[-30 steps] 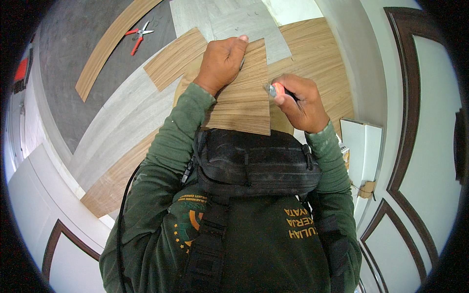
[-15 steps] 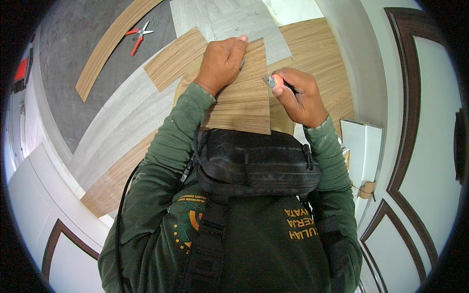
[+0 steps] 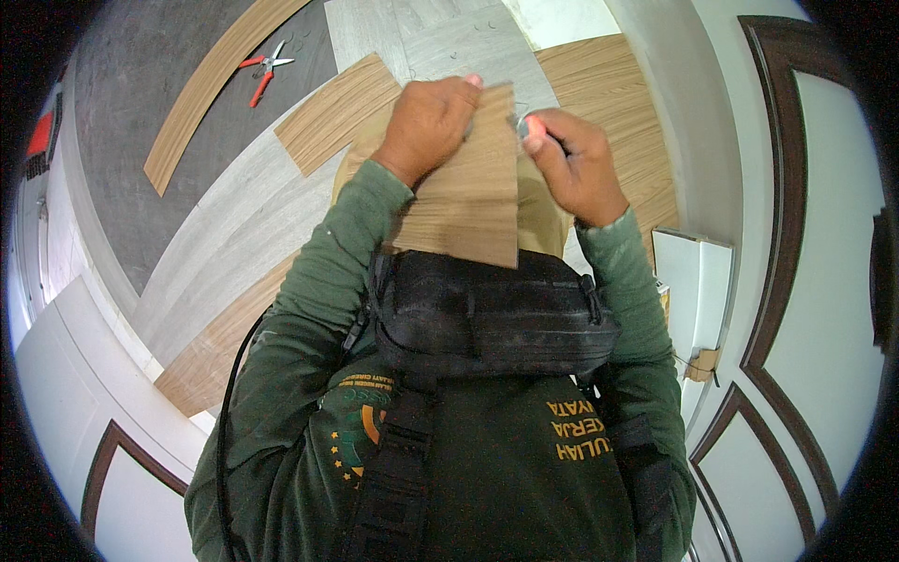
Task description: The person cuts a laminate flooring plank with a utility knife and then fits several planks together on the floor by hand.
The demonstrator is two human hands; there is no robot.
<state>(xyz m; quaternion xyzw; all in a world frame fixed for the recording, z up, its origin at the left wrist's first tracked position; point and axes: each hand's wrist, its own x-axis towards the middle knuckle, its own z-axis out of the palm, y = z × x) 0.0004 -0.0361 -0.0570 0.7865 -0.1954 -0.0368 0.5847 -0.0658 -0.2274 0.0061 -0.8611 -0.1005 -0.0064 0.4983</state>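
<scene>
A wood-look plank piece [image 3: 461, 206] lies over my tan-trousered leg, its lower end at the black pouch [image 3: 487, 318] on my front. My left hand [image 3: 426, 126] is closed on the plank's left side, thumb near the top edge. My right hand [image 3: 571, 159] is closed around a small orange-red and silver tool [image 3: 529, 129], probably a cutter, at the plank's upper right edge; its blade is blurred.
Red-handled shears [image 3: 262, 89] and a long plank [image 3: 187, 122] lie on the dark floor [image 3: 112, 187]. Grey planks [image 3: 412, 33] and wood-look planks [image 3: 613, 84] cover the floor around. A white box [image 3: 688, 281] stands beside white, brown-trimmed doors [image 3: 810, 234] at right.
My right hand and the tool have moved upward along the plank's edge. The plank has shifted slightly, its top and bottom a little lower in view, and my left hand shifted slightly with it.
</scene>
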